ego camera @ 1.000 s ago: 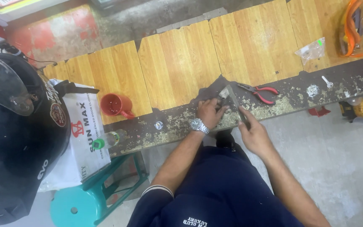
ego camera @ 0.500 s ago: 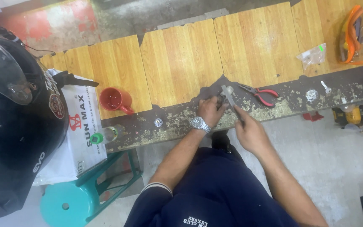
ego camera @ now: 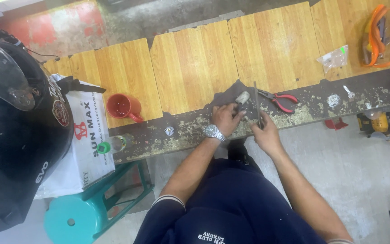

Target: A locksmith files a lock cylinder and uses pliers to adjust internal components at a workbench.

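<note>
**A:** What have I got in hand here?

**B:** Your left hand [ego camera: 224,118], the one with the wristwatch [ego camera: 213,131], is curled down over a small grey metal piece [ego camera: 242,97], pinning it against the worn front edge of the workbench [ego camera: 186,131]. The fingers are closed round its near end; the far end pokes out at about one o'clock from the knuckles.

**A:** And my right?

**B:** Your right hand [ego camera: 265,134] is wrapped shut on the near end of a thin metal file [ego camera: 257,105], which runs away from me toward twelve o'clock, just beside the piece on its three o'clock side. I cannot tell whether it touches.

**A:** Why pin the piece at the edge?

**B:** My guess is that the ledge gives it a firm seat and lets the wrist sit low. The piece looks dull grey, stubby and rounded at the exposed end; finer detail is too small to tell.

**A:** Anything close by?

**B:** Red-handled pliers [ego camera: 280,99] lie at three o'clock of the file, and a red mug [ego camera: 122,106] sits well apart at nine o'clock.
</note>
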